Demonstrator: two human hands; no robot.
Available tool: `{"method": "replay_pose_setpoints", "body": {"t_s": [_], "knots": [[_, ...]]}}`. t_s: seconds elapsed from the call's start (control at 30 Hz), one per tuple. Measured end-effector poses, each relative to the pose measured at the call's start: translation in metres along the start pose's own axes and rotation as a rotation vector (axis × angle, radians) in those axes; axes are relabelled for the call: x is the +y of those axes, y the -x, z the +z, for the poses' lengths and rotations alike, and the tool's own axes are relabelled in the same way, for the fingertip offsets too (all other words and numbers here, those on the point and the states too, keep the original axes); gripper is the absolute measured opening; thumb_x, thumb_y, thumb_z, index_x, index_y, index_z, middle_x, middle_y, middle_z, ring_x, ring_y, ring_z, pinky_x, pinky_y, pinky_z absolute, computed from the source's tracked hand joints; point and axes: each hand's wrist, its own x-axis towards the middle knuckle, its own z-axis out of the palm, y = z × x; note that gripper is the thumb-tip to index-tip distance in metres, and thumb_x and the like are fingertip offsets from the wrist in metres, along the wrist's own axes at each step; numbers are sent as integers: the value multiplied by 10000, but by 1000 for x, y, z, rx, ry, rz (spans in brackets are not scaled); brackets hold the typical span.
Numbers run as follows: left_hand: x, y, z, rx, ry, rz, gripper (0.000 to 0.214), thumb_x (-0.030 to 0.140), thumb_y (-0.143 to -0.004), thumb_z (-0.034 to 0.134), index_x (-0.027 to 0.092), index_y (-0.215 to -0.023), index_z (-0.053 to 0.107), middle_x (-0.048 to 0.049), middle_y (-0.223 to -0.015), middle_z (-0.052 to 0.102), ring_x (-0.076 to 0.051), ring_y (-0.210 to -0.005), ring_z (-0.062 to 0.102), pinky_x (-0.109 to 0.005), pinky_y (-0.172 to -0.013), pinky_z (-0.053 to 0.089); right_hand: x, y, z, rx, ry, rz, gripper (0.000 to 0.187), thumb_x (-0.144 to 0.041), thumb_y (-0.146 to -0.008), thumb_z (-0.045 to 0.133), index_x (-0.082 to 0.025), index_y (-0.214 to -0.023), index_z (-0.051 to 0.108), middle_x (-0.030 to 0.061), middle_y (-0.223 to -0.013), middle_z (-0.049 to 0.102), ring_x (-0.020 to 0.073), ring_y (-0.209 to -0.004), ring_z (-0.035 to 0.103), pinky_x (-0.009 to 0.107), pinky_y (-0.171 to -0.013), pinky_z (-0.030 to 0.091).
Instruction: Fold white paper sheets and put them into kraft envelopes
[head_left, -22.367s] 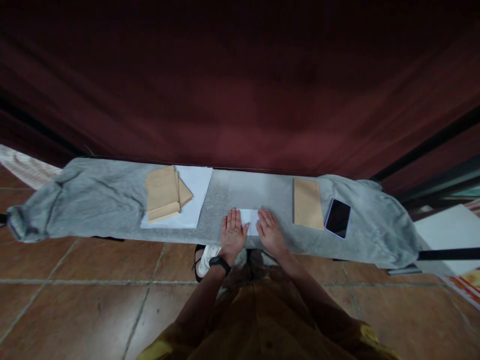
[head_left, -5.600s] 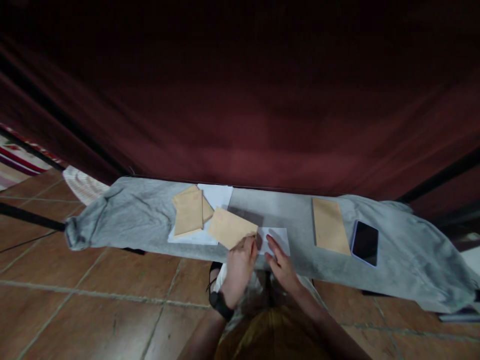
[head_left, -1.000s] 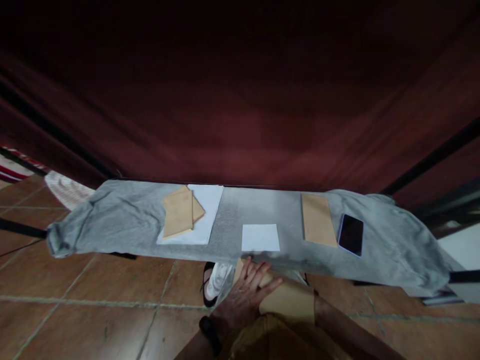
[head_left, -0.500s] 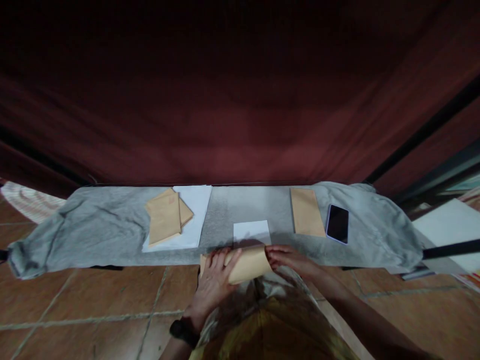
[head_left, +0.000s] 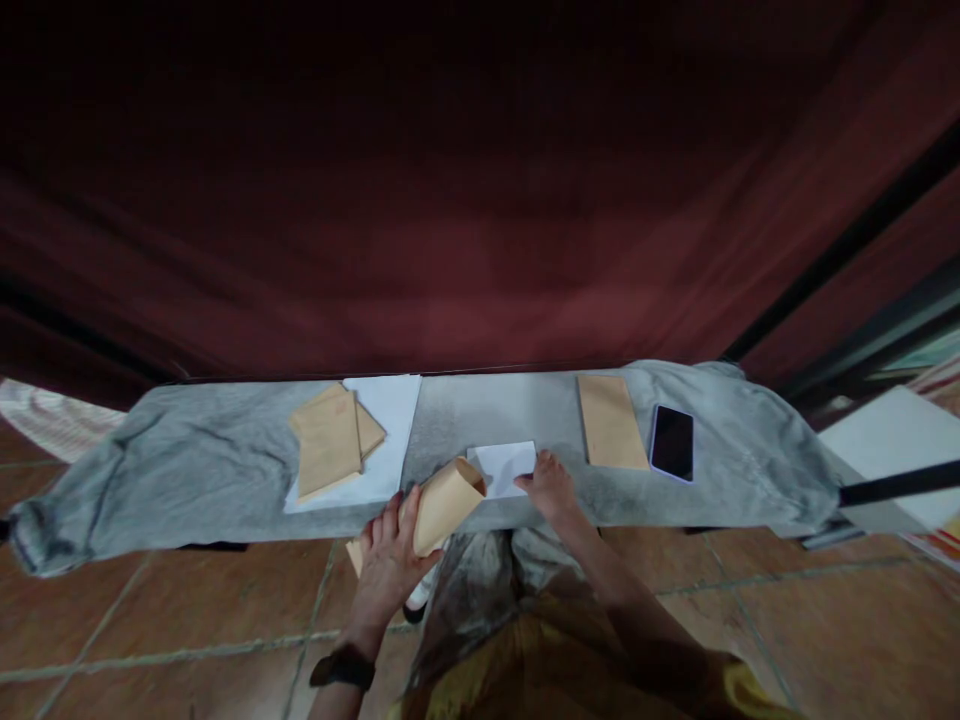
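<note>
Remotely, I'm seeing plain tan on the envelope (head_left: 444, 512) at the near edge of the grey cloth (head_left: 495, 408) and white on the sheet (head_left: 496, 462) beside it. Toward the right end, a phone (head_left: 673, 442) is showing black inside lilac; past the far edge, a curtain (head_left: 450, 260) is hanging dark red.

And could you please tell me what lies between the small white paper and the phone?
In the head view, the right hand comes first, at the edge of the small white paper, then a brown envelope lying flat beside the phone.
</note>
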Motion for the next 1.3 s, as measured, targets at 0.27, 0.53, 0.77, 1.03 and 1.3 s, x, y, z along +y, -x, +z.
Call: {"method": "replay_pose_setpoints", "body": {"t_s": [0.27,0.53,0.77,1.03,1.3], "knots": [[1,-1,5,-23,16,-17,1018,392,-781,774,213,-1621,227,-198,-1503,479,-378,-1292,509,-525,-1095,354,17,-5,1,57,-283,-40,119,-266,-875,645,-195,-968,623,126,-1089,721,263,-1042,686,336,-919,512],[4,1,7,-40,87,1,1077,396,-759,778,235,-1630,166,-198,-1522,473,-387,-1324,495,-541,-1103,346,39,-4,-23,149,-867,-149,384,-611,-918,449,-258,-1044,529,51,-994,675,214,-850,653,291,-621,567],[7,-3,9,-49,142,49,1078,412,-769,760,239,-1632,138,-191,-1520,470,-389,-1350,477,-552,-1109,340,37,13,-22,157,-740,-246,347,-536,-923,457,-244,-940,643,15,-783,666,193,-748,601,290,-739,521],[8,-2,15,-80,161,47,1090,421,-758,770,237,-1628,141,-199,-1560,431,-394,-1373,458,-554,-1124,317,47,8,-37,176,-746,-264,342,-456,-953,453,-231,-1019,701,31,-937,752,215,-881,654,305,-816,528],[16,-4,14,-48,51,55,1031,425,-781,762,188,-1613,203,-228,-1567,419,-404,-1381,445,-561,-1135,301,57,10,-35,-46,-600,-337,263,-325,-950,467,-216,-949,706,20,-793,717,175,-685,637,246,-623,486]]}}
